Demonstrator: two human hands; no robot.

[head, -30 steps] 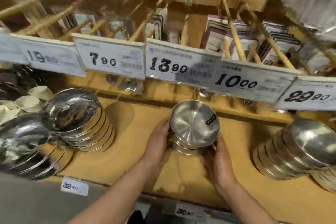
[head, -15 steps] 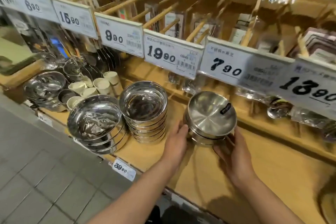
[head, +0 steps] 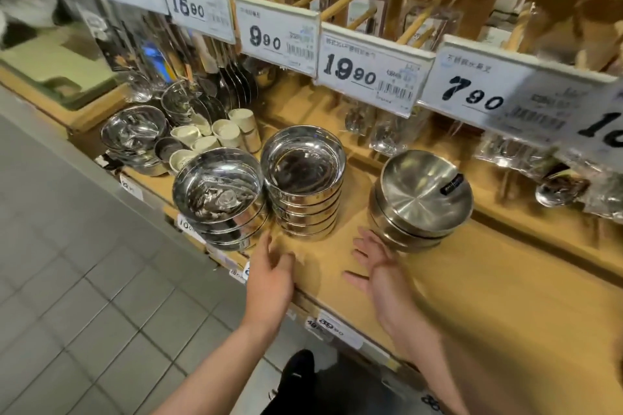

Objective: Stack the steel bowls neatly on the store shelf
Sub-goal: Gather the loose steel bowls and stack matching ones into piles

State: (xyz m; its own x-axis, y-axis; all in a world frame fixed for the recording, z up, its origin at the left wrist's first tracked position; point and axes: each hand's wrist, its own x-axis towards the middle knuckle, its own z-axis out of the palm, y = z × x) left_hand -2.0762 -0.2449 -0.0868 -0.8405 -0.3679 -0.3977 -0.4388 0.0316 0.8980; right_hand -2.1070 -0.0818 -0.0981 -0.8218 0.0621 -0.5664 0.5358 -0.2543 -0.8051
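Observation:
A short stack of brushed steel bowls [head: 419, 199] with a black label on the rim stands on the wooden shelf [head: 505, 280]. To its left are a taller stack of shiny steel bowls [head: 305, 182] and a wider stack of steel bowls [head: 219, 197] at the shelf's front edge. My left hand [head: 271, 274] hovers with relaxed fingers just below the two shiny stacks, holding nothing. My right hand [head: 379, 264] is spread flat, fingertips next to the base of the brushed stack; whether they touch it is unclear.
Cream cups [head: 215, 136] and more steel bowls [head: 135, 133] sit further left. Price signs [head: 371, 69] hang on wooden pegs above the shelf, with packaged utensils [head: 387, 135] behind. Grey tiled floor [head: 84, 296] lies to the left; a dark shoe [head: 296, 377] shows below.
Both hands have let go of the brushed bowl stack and drawn back toward the shelf's front edge. The view has swung left, bringing more of the left stacks into sight.

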